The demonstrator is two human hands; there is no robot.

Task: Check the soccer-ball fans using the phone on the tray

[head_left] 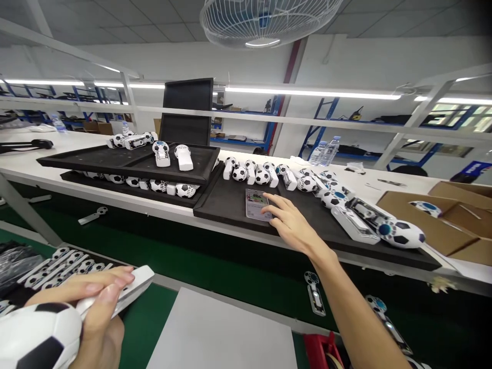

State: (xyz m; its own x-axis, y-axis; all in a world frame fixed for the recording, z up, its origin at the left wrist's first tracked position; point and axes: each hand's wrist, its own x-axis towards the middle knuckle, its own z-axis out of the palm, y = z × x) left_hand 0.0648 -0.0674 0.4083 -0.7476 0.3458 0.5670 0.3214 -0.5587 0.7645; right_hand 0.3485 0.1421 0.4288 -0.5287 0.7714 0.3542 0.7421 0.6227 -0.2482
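Clamps the left hand [100, 302], at the lower left of the frame, round a white ball toy [38, 333], grip shut tight on the flat handle, football head filling the bottom left corner. Holds the right hand [292, 225] out to the middle of the frame, grip apart, fingers spread and laid on a phone [257, 204]. Finds that phone flat on a black tray [226, 210] at the centre, close to the tray's front edge, on the white worktop [23, 164]. Risks, by this reckoning, nudging the phone over that edge and down onto the green belt [215, 271] below, through too hard a press or a drag of the fingertips. Risks also slackening the left grip with the eyes up on the screen, and so dropping the toy onto the belt. Could clip, too, the loose toy pieces [315, 294] lying on the belt under the outstretched forearm. Counts one phone, one toy in hand, two hands. Counts a pair of toys [183, 158] side by side on the raised tray [115, 159] at upper left, with a small cluster behind them too bunched to number. Sees a long row of toys [265, 174] along the back and right of the centre tray, a dozen or so, overlapping too much for an exact tally. Counts two water bottles [326, 151] behind the row, one fan [265, 20] at the top, and cardboard boxes [442, 230] at the right edge, at least two.
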